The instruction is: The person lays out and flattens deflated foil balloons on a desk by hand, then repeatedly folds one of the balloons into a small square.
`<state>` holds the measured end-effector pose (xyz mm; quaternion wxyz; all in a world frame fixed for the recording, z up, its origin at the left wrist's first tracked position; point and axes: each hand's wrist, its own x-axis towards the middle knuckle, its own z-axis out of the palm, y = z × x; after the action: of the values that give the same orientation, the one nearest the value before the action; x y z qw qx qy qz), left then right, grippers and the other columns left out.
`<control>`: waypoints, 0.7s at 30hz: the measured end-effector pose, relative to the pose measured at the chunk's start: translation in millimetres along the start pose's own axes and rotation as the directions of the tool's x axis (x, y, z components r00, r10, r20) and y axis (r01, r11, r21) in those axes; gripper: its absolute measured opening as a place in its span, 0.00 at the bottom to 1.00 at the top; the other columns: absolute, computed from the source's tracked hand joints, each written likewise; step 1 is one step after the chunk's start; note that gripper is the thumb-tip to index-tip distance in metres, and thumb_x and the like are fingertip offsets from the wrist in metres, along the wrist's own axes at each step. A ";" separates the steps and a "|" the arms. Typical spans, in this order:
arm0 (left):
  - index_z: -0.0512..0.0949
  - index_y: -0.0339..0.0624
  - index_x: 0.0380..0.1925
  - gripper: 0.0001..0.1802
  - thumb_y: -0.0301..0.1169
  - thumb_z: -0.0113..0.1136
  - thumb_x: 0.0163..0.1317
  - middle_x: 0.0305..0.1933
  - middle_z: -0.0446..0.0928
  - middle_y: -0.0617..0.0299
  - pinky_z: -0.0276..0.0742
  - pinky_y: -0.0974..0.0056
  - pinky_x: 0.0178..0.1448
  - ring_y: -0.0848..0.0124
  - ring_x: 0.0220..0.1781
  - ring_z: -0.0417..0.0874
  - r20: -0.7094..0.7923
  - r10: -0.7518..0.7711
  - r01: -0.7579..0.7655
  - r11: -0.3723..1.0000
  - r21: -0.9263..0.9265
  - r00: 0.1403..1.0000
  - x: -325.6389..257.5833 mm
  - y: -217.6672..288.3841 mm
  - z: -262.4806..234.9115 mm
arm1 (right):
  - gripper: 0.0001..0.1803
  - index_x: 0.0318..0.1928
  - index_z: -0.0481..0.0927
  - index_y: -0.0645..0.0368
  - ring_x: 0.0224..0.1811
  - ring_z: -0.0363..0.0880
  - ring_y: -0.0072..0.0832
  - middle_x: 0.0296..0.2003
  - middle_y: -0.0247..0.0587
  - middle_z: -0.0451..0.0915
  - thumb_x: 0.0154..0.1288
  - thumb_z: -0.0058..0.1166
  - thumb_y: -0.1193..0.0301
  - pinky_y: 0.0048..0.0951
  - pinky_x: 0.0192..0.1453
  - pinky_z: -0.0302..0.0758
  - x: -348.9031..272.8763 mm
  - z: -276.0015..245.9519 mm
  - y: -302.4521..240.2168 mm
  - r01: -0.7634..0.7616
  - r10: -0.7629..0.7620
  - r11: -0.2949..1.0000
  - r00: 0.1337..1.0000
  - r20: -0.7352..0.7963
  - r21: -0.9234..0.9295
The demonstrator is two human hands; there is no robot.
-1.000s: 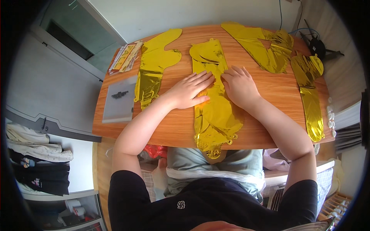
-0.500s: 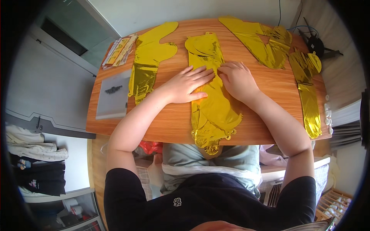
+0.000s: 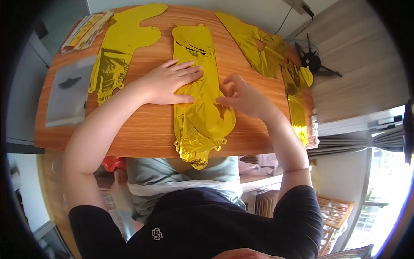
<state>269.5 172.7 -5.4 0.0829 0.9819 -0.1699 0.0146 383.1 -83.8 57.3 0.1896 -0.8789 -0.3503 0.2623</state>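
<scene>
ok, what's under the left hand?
The left hand lies flat on the middle gold foil balloon, which rests on the wooden table. Whatever part of the foil sits beneath the palm is covered.

Shiny gold was the flat foil balloon (image 3: 200,95) in the middle, creased and glinting. The same gold covered the foil balloons to its left (image 3: 118,45) and right (image 3: 258,47). The wooden table (image 3: 146,129) was warm orange-brown. A clear plastic sleeve (image 3: 67,97) looked pale grey with a dark mark.

Bright daylight from the window (image 3: 379,190) at right glares off the gold foil (image 3: 200,99); fisheye edges bend and darken.
</scene>
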 end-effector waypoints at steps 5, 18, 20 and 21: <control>0.57 0.47 0.80 0.49 0.67 0.47 0.71 0.86 0.53 0.59 0.40 0.48 0.88 0.63 0.88 0.48 -0.038 0.011 -0.011 1.000 -0.009 0.999 4.7 0.4 6.5 | 0.30 0.65 0.66 0.57 0.40 0.78 0.15 0.44 0.39 0.86 0.70 0.67 0.65 0.24 0.42 0.74 -24.3 0.6 25.6 -0.063 -0.012 0.940 0.976 0.216 0.337; 0.55 0.50 0.81 0.45 0.58 0.55 0.72 0.86 0.54 0.61 0.42 0.46 0.88 0.63 0.88 0.48 -0.046 0.024 -0.022 0.999 0.045 0.999 2.2 -0.9 10.3 | 0.22 0.61 0.81 0.62 0.65 0.77 0.51 0.60 0.53 0.80 0.66 0.60 0.78 0.48 0.70 0.72 -42.5 45.3 -3.7 0.674 -0.703 0.704 0.706 -0.086 -0.224; 0.56 0.50 0.81 0.44 0.58 0.53 0.72 0.86 0.54 0.61 0.42 0.46 0.88 0.64 0.88 0.48 -0.057 0.033 -0.030 0.999 0.045 0.998 2.2 -2.8 12.0 | 0.21 0.59 0.82 0.61 0.65 0.77 0.51 0.60 0.52 0.81 0.65 0.62 0.77 0.48 0.70 0.72 -41.7 47.3 -5.7 0.672 -0.713 0.684 0.697 -0.069 -0.284; 0.57 0.50 0.81 0.43 0.59 0.51 0.73 0.86 0.53 0.62 0.42 0.46 0.88 0.65 0.88 0.48 -0.068 0.043 -0.040 0.998 0.046 0.997 2.0 -3.3 12.4 | 0.21 0.58 0.84 0.60 0.65 0.77 0.50 0.60 0.51 0.81 0.64 0.64 0.76 0.48 0.71 0.72 -41.1 47.8 -6.5 0.666 -0.722 0.662 0.690 -0.053 -0.343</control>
<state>272.5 173.0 -18.0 0.0663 0.9786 -0.1870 0.0540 326.0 -101.6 36.4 0.1730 -0.7158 -0.6758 0.0312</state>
